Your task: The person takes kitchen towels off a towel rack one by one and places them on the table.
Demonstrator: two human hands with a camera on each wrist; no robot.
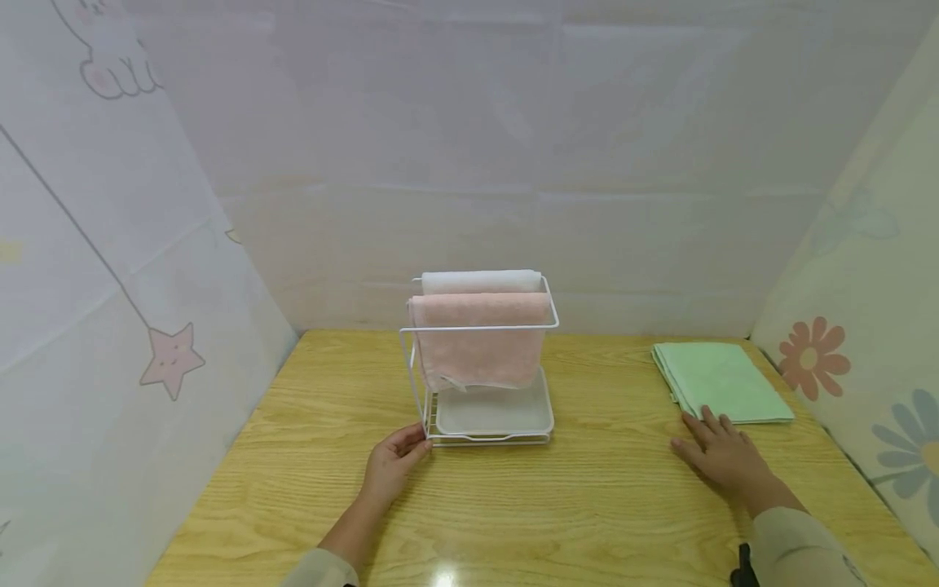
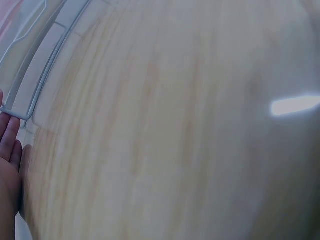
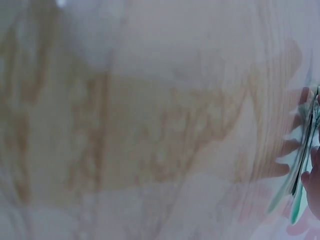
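On the wooden table (image 1: 543,514), from my distant seat, I see the left hand (image 1: 392,466) pinching the near left corner of the white rack (image 1: 484,328). The right hand (image 1: 722,458), fingers loosely spread, is nearer the folded green towel (image 1: 726,379), which lies just beyond its fingertips, slanting back leftward. A pink towel (image 1: 477,355) hangs on the rack.
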